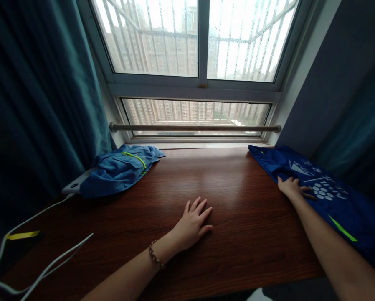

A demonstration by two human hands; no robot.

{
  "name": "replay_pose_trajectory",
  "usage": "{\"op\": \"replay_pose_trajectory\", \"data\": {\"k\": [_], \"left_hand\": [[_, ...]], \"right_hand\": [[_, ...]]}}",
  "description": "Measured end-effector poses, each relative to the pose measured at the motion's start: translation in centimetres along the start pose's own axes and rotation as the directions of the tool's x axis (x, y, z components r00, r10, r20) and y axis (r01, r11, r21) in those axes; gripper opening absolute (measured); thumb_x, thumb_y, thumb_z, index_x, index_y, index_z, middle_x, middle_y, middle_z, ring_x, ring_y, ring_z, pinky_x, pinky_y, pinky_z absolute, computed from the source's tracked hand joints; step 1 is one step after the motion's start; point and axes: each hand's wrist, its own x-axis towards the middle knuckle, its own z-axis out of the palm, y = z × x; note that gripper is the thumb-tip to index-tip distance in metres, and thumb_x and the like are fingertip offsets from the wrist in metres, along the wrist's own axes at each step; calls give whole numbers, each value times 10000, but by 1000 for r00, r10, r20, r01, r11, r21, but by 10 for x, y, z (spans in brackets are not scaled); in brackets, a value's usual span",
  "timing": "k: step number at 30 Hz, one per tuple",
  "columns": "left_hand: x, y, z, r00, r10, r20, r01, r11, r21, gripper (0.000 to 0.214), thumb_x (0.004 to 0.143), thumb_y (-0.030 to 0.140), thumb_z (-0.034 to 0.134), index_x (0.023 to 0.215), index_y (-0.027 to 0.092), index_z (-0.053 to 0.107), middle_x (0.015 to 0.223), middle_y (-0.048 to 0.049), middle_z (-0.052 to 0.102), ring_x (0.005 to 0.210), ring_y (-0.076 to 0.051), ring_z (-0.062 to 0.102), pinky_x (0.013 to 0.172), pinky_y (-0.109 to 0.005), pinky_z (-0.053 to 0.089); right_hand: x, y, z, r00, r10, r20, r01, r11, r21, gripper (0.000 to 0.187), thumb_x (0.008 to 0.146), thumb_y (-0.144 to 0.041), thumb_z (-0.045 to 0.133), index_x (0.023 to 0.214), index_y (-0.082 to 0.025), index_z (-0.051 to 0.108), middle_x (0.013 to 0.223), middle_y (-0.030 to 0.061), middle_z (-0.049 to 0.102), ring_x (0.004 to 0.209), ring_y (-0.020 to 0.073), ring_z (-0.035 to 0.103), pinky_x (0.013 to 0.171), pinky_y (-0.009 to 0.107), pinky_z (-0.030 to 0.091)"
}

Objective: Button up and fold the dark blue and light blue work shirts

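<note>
My left hand (193, 222) lies flat and open on the dark wooden table (219, 179), fingers spread, holding nothing; a beaded bracelet is on its wrist. My right hand (292, 188) rests on the near edge of a dark blue printed garment (325, 190) spread along the table's right side, fingers stretched out over the cloth. A second, lighter blue garment with yellow-green trim (120, 169) lies crumpled at the table's back left, well away from both hands.
A white device (73, 186) pokes out under the crumpled garment, and its white cable (34, 251) loops over the table's left front. A window with a metal rail (193, 127) runs behind the table. Teal curtains (40, 96) hang on both sides.
</note>
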Motion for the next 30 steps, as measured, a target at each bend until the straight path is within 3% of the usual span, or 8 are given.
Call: {"op": "replay_pose_trajectory", "data": {"k": [6, 11, 15, 18, 21, 25, 28, 30], "left_hand": [[-1, 2, -3, 1000, 5, -4, -5, 1000, -1, 539, 821, 494, 385, 1305, 258, 344, 1392, -117, 285, 1295, -298, 177, 987, -571, 206], [-3, 5, -4, 1000, -11, -14, 10, 1000, -4, 530, 818, 488, 399, 1289, 248, 363, 1388, -115, 294, 1295, -292, 183, 987, -565, 212], [2, -6, -4, 996, -32, -87, 34, 999, 26, 493, 832, 451, 396, 1272, 229, 383, 1389, -111, 292, 1300, -259, 181, 1012, -507, 217], [13, -39, -15, 957, -153, -248, 180, 980, 90, 433, 846, 333, 402, 1260, 204, 395, 1399, -109, 272, 1306, -240, 167, 1036, -467, 189], [17, -94, -36, 804, -361, -474, 470, 873, 133, 417, 837, 241, 404, 1239, 131, 413, 1394, -155, 258, 1309, -281, 125, 1043, -482, 118], [-9, -172, -55, 503, -540, -675, 777, 624, 80, 492, 830, 242, 424, 1259, 21, 327, 1393, -249, 154, 1269, -416, 67, 964, -566, 155], [-38, -207, -59, 255, -712, -654, 910, 406, -86, 537, 850, 248, 376, 1227, -115, 256, 1284, -370, 236, 1126, -471, 314, 824, -546, 315], [-49, -213, -61, 201, -780, -593, 930, 342, -135, 450, 870, 201, 288, 1141, -157, 324, 1150, -370, 395, 1014, -430, 444, 759, -505, 363]], "right_hand": [[13, -11, 7, 998, -52, -26, 53, 998, 37, 748, 781, -589, 212, 1337, -96, 296, 1390, 213, 174, 1227, 481, 27, 821, 744, -19], [-11, -12, -1, 980, -123, -157, 125, 992, 3, 671, 799, -530, 241, 1285, -89, 382, 1384, 183, 203, 1221, 484, -54, 833, 738, -6], [-57, -23, -21, 801, -438, -409, 413, 898, -153, 521, 821, -377, 299, 1249, -99, 405, 1419, 140, 117, 1242, 436, -43, 896, 689, 10], [-95, -46, -34, 625, -663, -412, 635, 739, -226, 442, 824, -297, 319, 1222, -137, 423, 1403, 113, 190, 1258, 369, 51, 942, 634, 45], [-131, -71, -35, 535, -756, -378, 755, 628, -189, 404, 825, -281, 334, 1191, -162, 457, 1353, 97, 305, 1231, 329, 168, 962, 582, 105], [-165, -86, -20, 514, -796, -320, 829, 557, -52, 379, 821, -282, 357, 1142, -145, 504, 1284, 121, 396, 1173, 301, 286, 959, 493, 215], [-170, -82, -10, 461, -846, -267, 883, 467, 42, 368, 814, -271, 365, 1123, -145, 521, 1251, 116, 431, 1146, 272, 349, 959, 436, 269], [-164, -78, -5, 463, -851, -248, 886, 446, 126, 363, 805, -269, 370, 1104, -145, 534, 1227, 115, 457, 1114, 260, 396, 946, 412, 308]]}}
